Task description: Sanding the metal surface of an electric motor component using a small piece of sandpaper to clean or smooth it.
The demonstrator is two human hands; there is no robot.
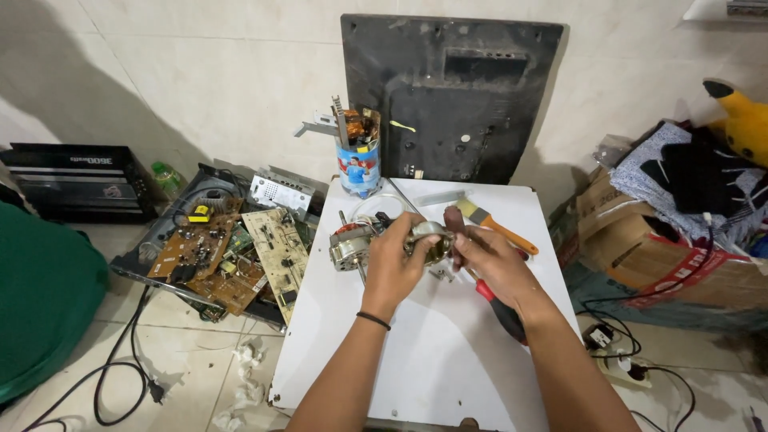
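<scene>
left hand [394, 258] grips small metal motor part [430, 238] above white table [416, 344] | right hand [494, 260] pinches its far side | motor body [350, 244] lies just beside | advice: steady part firmly, turn gently, keep loose screws [438, 274] on table.

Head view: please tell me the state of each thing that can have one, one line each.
Motor: on the white board, housing open.
Metal part: held by both hands.
Left hand: gripping the part.
Right hand: gripping the part.
Brush: lying flat.
Cup: upright, full of tools.
Circuit boards: bare, piled on the floor.
</scene>
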